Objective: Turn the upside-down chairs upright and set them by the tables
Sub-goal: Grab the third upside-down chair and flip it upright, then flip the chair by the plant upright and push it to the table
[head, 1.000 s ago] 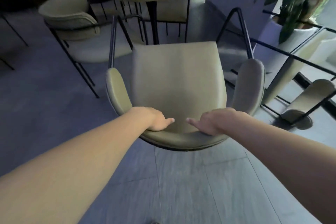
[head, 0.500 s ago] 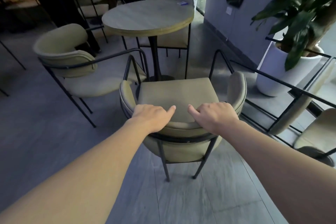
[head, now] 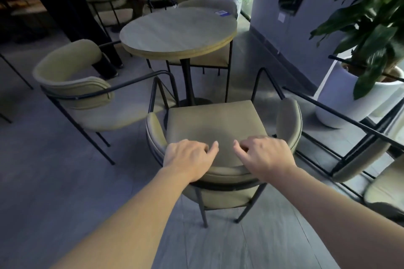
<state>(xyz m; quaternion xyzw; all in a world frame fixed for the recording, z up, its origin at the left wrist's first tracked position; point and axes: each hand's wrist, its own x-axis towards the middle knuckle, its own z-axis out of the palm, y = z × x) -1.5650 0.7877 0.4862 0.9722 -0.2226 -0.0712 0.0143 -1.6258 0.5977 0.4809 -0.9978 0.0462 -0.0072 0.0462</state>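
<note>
An olive padded chair (head: 216,124) with black metal legs stands upright on the floor, facing the round wooden table (head: 178,30). My left hand (head: 188,159) and my right hand (head: 265,156) lie side by side over the top of its curved backrest, with the fingers curled down on the inner side. To the right, another olive chair (head: 360,159) lies overturned, its black legs slanting across the floor.
A matching upright chair (head: 74,85) stands to the left of the table, and another stands behind it. A person (head: 72,6) is standing at the far left. A large potted plant in a white pot (head: 354,98) is on the right, beside the wall.
A second ago the chair was tipped back with its seat facing me. It has swung down onto its legs and now stands level, both hands still on the backrest.
</note>
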